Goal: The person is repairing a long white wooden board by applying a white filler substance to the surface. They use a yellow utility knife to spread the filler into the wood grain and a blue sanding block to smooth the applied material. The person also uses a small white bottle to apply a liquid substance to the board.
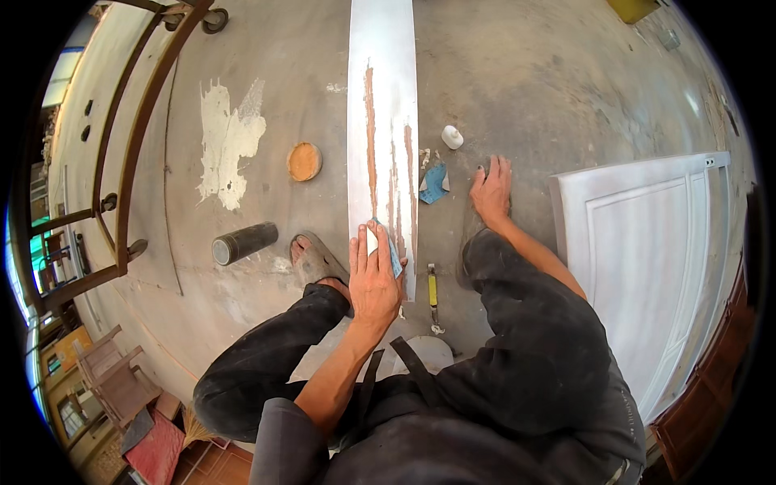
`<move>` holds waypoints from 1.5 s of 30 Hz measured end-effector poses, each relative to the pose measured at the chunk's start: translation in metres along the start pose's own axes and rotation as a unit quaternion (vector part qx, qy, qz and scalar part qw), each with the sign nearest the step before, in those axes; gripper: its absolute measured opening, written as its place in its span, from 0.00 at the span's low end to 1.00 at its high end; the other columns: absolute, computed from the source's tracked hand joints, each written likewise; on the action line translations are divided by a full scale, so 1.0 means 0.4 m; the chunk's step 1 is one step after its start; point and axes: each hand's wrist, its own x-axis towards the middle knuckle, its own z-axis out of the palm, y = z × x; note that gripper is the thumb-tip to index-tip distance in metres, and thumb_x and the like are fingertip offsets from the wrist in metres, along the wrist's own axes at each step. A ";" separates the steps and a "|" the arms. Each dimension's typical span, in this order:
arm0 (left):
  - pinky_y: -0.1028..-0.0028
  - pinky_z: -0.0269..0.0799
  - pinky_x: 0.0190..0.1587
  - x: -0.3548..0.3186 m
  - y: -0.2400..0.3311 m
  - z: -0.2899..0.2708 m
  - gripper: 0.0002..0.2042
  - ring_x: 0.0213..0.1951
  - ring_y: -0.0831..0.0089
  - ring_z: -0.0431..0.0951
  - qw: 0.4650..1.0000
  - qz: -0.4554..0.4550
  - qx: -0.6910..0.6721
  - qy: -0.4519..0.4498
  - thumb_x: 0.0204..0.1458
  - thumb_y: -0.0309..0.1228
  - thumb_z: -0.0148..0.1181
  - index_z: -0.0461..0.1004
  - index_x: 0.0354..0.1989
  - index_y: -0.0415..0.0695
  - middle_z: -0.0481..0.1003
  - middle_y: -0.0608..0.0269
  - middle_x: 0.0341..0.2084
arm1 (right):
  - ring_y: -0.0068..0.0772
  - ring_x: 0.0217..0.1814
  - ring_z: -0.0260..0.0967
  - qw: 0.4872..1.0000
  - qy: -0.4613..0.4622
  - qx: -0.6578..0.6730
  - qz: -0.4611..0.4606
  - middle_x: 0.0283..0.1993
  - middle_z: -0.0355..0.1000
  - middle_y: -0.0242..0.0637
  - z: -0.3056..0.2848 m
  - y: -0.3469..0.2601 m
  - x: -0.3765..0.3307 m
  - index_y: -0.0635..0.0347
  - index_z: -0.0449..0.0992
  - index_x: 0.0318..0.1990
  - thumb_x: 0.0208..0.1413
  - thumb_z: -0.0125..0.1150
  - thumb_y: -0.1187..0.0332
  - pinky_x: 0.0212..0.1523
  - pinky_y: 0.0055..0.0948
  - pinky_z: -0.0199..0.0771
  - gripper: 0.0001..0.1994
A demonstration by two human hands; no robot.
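A long white board (384,32) lies on the floor between my feet, with brown streaks of filler (371,137) along it. My left hand (375,279) presses flat on its near end, fingers stretched over a folded piece of sandpaper (395,257) with blue and white faces. The sandpaper's white part shows between the fingers. My right hand (491,190) is at my right foot, fingers extended and holding nothing; what lies under its palm is partly hidden. A torn blue sandpaper piece (435,183) sits between this hand and the board.
Left of the board are a round tub of orange-brown paste (305,162) and a dark cylinder (245,243). A yellow-handled tool (432,291) and a small white object (453,137) lie to the right. A white panel door (638,267) stands far right; a wheeled metal frame (121,186) is left.
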 end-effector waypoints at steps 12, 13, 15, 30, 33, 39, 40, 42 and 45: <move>0.46 0.55 0.73 -0.066 -0.015 0.026 0.36 0.72 0.38 0.60 1.000 0.018 -0.001 -0.005 0.61 0.36 0.63 0.57 0.72 0.27 0.69 0.33 0.63 | 0.67 0.81 0.44 1.000 -0.011 0.002 0.013 0.75 0.53 0.63 -0.002 -0.003 0.003 0.72 0.61 0.69 0.68 0.52 0.60 0.80 0.55 0.43 0.29; 0.46 0.55 0.72 -0.065 -0.032 0.036 0.36 0.72 0.38 0.60 1.000 0.018 0.014 0.010 0.61 0.35 0.63 0.57 0.72 0.27 0.69 0.33 0.63 | 0.67 0.81 0.44 1.000 -0.016 0.003 0.018 0.75 0.53 0.63 -0.001 -0.017 0.003 0.72 0.61 0.69 0.68 0.52 0.60 0.80 0.55 0.43 0.29; 0.45 0.55 0.72 -0.030 -0.008 0.023 0.36 0.72 0.38 0.60 0.999 0.016 0.027 0.030 0.60 0.35 0.63 0.57 0.72 0.27 0.69 0.32 0.63 | 0.67 0.81 0.44 0.999 -0.023 -0.007 0.025 0.75 0.53 0.63 -0.008 -0.008 -0.005 0.72 0.61 0.70 0.68 0.52 0.61 0.80 0.56 0.43 0.29; 0.43 0.55 0.72 0.489 -0.104 -0.016 0.34 0.71 0.38 0.62 0.988 0.099 0.030 0.111 0.61 0.32 0.64 0.58 0.70 0.26 0.74 0.35 0.56 | 0.66 0.81 0.42 0.999 -0.033 0.013 0.022 0.75 0.53 0.63 -0.025 -0.031 -0.005 0.73 0.59 0.70 0.67 0.53 0.64 0.80 0.55 0.42 0.29; 0.44 0.55 0.72 0.489 -0.108 0.004 0.32 0.70 0.39 0.62 0.987 0.113 0.038 0.111 0.62 0.32 0.62 0.59 0.70 0.26 0.75 0.36 0.55 | 0.66 0.81 0.42 0.999 -0.022 0.012 0.022 0.75 0.53 0.62 -0.029 -0.024 -0.011 0.73 0.59 0.70 0.67 0.52 0.65 0.81 0.55 0.42 0.28; 0.48 0.57 0.72 0.622 -0.115 -0.032 0.30 0.67 0.39 0.68 0.976 0.136 0.028 0.166 0.62 0.32 0.63 0.62 0.67 0.23 0.78 0.36 0.47 | 0.64 0.81 0.43 1.000 -0.022 -0.011 0.019 0.76 0.54 0.60 -0.022 -0.040 -0.011 0.72 0.60 0.70 0.67 0.53 0.66 0.80 0.55 0.44 0.28; 0.47 0.55 0.73 0.676 -0.127 -0.032 0.29 0.69 0.40 0.65 0.975 0.138 0.045 0.166 0.64 0.31 0.60 0.61 0.68 0.25 0.78 0.36 0.49 | 0.64 0.81 0.43 1.000 -0.019 -0.005 0.019 0.76 0.54 0.59 -0.028 -0.046 -0.014 0.72 0.60 0.70 0.67 0.53 0.66 0.80 0.55 0.44 0.28; 0.47 0.55 0.73 0.651 -0.126 -0.021 0.28 0.69 0.40 0.65 0.979 0.133 0.033 0.149 0.64 0.31 0.60 0.62 0.68 0.26 0.78 0.36 0.48 | 0.64 0.81 0.43 1.000 -0.015 -0.007 0.019 0.75 0.55 0.59 -0.037 -0.047 -0.020 0.72 0.60 0.70 0.67 0.53 0.66 0.80 0.54 0.44 0.28; 0.47 0.55 0.73 0.580 -0.114 0.002 0.28 0.69 0.40 0.65 0.981 0.133 0.032 0.137 0.64 0.30 0.60 0.62 0.68 0.26 0.78 0.35 0.48 | 0.64 0.81 0.43 0.999 -0.011 -0.023 0.020 0.75 0.55 0.58 -0.043 -0.035 -0.018 0.72 0.60 0.69 0.67 0.52 0.66 0.80 0.54 0.44 0.27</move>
